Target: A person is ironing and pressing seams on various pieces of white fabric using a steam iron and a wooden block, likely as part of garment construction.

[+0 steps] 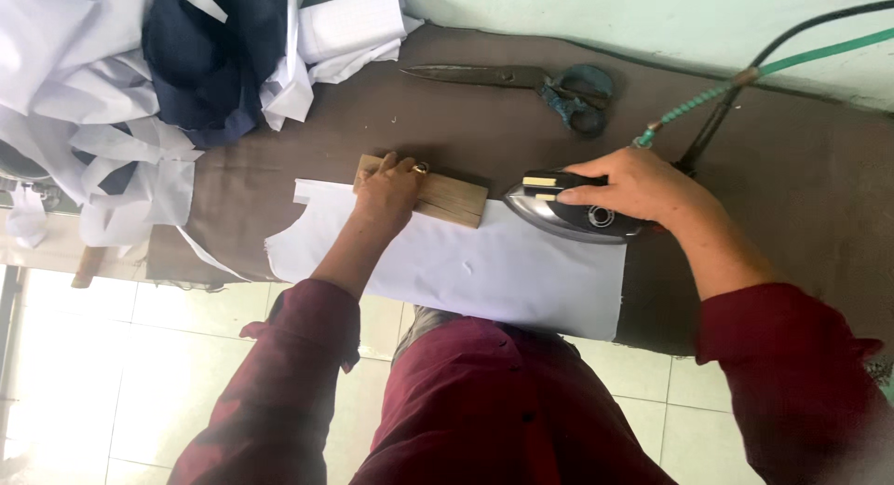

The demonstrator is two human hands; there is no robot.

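A table (801, 178) covered in brown cloth fills the view from above. A heap of white and navy fabric (140, 85) sits at its far left corner. A white fabric piece (484, 271) lies flat along the near edge. The right hand (643, 182), fingers clenched round the handle, holds a steam iron (568, 210) on the piece's upper right edge. The left hand (386, 192) presses a wooden block (456, 201) flat onto the same edge, fingers spread on top. Large scissors (521, 85) lie beyond, untouched. Pressing appears underway; moving along the edge likely calls for keeping block and iron close together.
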